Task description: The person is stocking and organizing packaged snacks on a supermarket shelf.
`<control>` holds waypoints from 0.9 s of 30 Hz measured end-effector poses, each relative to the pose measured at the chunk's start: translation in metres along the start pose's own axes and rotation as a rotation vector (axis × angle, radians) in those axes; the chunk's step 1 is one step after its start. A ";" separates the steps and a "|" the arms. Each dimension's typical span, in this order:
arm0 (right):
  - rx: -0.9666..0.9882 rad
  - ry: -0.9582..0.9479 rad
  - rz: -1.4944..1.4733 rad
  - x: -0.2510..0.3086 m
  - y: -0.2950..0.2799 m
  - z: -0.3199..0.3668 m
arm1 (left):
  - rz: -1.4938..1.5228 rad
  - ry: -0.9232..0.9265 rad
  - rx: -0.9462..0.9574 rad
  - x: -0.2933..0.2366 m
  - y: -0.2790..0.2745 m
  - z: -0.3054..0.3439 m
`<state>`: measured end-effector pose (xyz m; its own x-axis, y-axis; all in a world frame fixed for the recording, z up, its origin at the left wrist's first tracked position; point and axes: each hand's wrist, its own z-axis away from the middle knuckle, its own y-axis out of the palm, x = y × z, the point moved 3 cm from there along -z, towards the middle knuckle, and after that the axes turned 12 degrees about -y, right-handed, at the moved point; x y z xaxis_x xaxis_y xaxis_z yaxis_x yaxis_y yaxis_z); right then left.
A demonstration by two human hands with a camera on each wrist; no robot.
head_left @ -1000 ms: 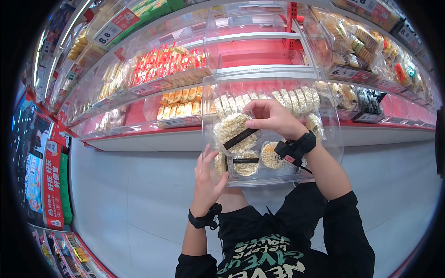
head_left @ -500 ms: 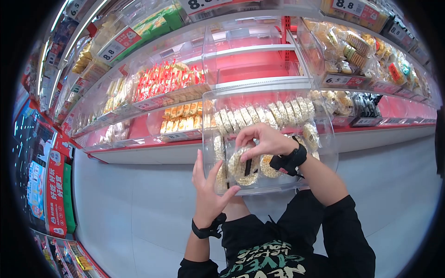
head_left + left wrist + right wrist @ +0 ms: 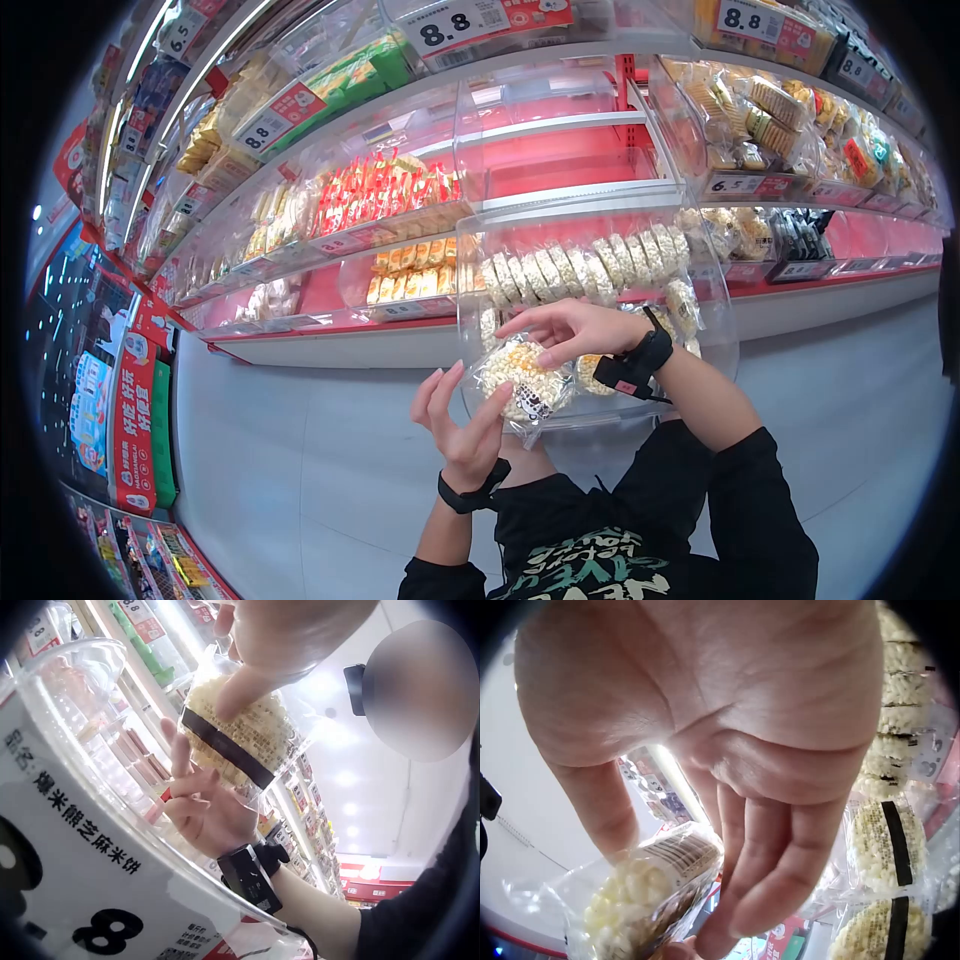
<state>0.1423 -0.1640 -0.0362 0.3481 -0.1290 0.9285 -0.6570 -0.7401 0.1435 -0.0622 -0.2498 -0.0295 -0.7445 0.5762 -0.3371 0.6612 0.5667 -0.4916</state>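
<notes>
In the head view a round puffed rice cake in clear wrap [image 3: 522,380] is over the front of a clear plastic bin [image 3: 720,325]. My right hand [image 3: 585,330] pinches it between thumb and fingers. My left hand [image 3: 455,425] is beside it, fingers extended and thumb overlapping its left edge. The left wrist view shows the rice cake's other face, with a dark strip [image 3: 225,745] across it and the left thumb in front. A printed label [image 3: 690,851] shows in the right wrist view. More wrapped rice cakes [image 3: 545,270] stand in a row behind.
The bin's front carries a price card [image 3: 90,855]. Shelves ahead hold red-wrapped snacks [image 3: 385,195], orange packs [image 3: 410,285] and bagged biscuits [image 3: 770,115]. A white shelf base [image 3: 330,348] runs along the grey floor [image 3: 260,430].
My right hand has turned the rice cake, so its labelled face now shows in the head view. The left hand has come right and its thumb is now at the wrap.
</notes>
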 end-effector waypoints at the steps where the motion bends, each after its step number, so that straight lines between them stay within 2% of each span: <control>1: 0.010 0.001 -0.023 0.000 0.002 -0.001 | 0.000 -0.008 0.027 0.000 0.001 -0.001; 11: -0.209 0.046 0.234 -0.007 -0.017 0.000 | -0.035 -0.133 0.335 0.012 0.016 -0.003; 14: -0.165 -0.081 0.336 -0.016 -0.022 -0.002 | -0.012 -0.163 0.344 0.017 0.018 -0.002; 20: -0.219 -0.027 0.140 -0.005 -0.016 -0.001 | 0.192 -0.293 0.313 0.013 0.014 -0.006; 22: -0.256 -0.039 0.094 0.003 -0.011 -0.001 | 0.181 -0.303 0.316 0.013 0.011 -0.006; 25: -0.252 -0.089 0.066 -0.003 -0.013 -0.001 | 0.168 -0.439 0.431 0.015 0.012 -0.004; 27: -0.236 -0.099 0.040 -0.004 -0.016 -0.001 | 0.276 -0.440 0.383 0.017 0.014 -0.004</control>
<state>0.1507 -0.1512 -0.0422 0.3743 -0.2276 0.8990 -0.8056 -0.5600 0.1936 -0.0650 -0.2298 -0.0389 -0.5743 0.3291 -0.7496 0.8143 0.1348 -0.5646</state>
